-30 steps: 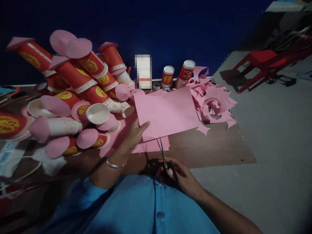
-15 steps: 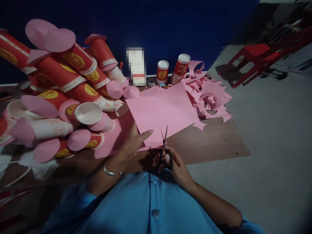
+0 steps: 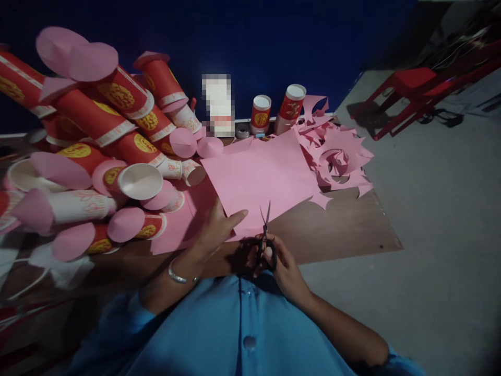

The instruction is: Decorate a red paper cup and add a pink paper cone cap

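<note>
My left hand (image 3: pixel 219 222) grips a pink paper sheet (image 3: pixel 260 177) by its lower left edge. The thumb lies on top, and the fingers are hidden beneath the sheet. In my right hand (image 3: pixel 279 256) is a pair of black-handled scissors (image 3: pixel 265 230), with fingers through the loops. The blades point away from me, slightly parted, over the sheet's near edge. More pink paper (image 3: pixel 170 240) lies under and to the left of the held sheet.
Red and white paper cups with pink cone tops (image 3: pixel 113 94) are piled at the left. Pink paper offcuts (image 3: pixel 340 156) heap at the right of the wooden table (image 3: pixel 344 230). Two red cups (image 3: pixel 260 117) stand against the blue wall (image 3: pixel 274 42). A red stool (image 3: pixel 410 81) is beyond.
Both hands and the scissors have shifted very slightly to the right. The scissor blades look a little closer together. The sheet is still in my left hand.
</note>
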The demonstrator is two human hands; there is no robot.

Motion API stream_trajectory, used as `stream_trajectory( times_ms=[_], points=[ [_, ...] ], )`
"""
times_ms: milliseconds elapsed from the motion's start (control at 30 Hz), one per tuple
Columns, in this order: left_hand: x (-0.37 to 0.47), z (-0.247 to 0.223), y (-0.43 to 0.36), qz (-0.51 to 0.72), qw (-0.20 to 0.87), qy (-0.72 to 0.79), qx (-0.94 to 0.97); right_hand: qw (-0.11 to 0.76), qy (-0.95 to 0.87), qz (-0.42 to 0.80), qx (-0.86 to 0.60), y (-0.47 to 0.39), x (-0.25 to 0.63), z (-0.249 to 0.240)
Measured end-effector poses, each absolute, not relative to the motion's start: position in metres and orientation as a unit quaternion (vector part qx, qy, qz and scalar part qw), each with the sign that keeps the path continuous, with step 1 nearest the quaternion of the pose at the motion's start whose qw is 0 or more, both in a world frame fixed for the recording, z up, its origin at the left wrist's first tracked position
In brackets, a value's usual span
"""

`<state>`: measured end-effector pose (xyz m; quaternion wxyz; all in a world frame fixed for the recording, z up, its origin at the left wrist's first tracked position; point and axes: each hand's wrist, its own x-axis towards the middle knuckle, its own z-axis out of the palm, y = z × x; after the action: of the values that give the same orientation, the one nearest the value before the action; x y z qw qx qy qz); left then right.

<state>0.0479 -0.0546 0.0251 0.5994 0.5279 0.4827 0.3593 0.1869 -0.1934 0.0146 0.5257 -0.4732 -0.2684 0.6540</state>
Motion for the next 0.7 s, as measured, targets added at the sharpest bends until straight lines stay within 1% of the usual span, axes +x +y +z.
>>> stream_trajectory(
  times_ms=[300, 700],
  points=[
    [0.0528, 0.0301, -0.0556, 0.354, 0.613, 0.484, 0.515, 0.538, -0.272, 0.641, -0.475, -0.1945, 0.1877, 0.0159],
    [0.0543, 0.0264, -0.0576, 0.366, 0.637, 0.463, 0.496, 0.541, -0.212, 0.653, -0.485, -0.1949, 0.1855, 0.0126]
  ],
)
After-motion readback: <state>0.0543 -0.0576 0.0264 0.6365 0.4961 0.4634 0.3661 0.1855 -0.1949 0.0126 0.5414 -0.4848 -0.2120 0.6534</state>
